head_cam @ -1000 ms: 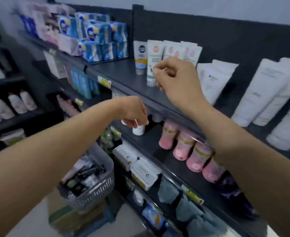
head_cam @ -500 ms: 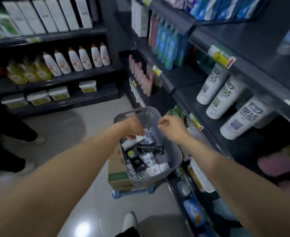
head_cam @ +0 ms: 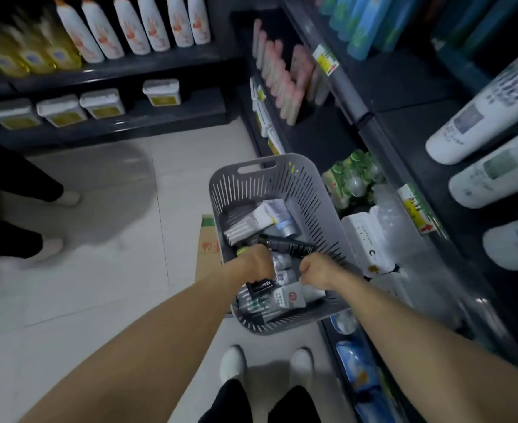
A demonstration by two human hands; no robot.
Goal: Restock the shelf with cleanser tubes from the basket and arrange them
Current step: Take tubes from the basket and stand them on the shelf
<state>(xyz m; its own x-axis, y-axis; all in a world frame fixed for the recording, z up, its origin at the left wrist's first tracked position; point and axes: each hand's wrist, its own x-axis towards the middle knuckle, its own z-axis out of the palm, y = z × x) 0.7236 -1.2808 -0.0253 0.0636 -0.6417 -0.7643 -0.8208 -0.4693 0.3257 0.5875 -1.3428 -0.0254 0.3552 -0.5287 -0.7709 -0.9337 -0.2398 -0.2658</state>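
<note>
We're mid-restock, by our reading. The shelf unit [head_cam: 370, 129] on our right shows only bottles and packs at this level. The row the tubes go on is out of view, so we can't say how full it is.

The grey basket [head_cam: 221, 190] sits on a cardboard box [head_cam: 205, 248] on the floor, just beside the shelf's lower front edge. It's well stocked w/ cleanser tubes [head_cam: 274, 213], black and white, lying mixed, so there's plenty left to move and arrange.

Our left hand [head_cam: 253, 264] is down in the basket's near half, fingers curled round a black "Men" tube [head_cam: 263, 283] whose end pokes out under the palm. Our right hand [head_cam: 315, 274] is close beside it, nearer the basket's right wall and fist-like. We can't tell whether it's got a tube.

Vs 0.5 s ago, both hands were only just over the contents, further back. They've since dug in nearer us. Vs 1 s ago, they were up at the tube row.
</note>
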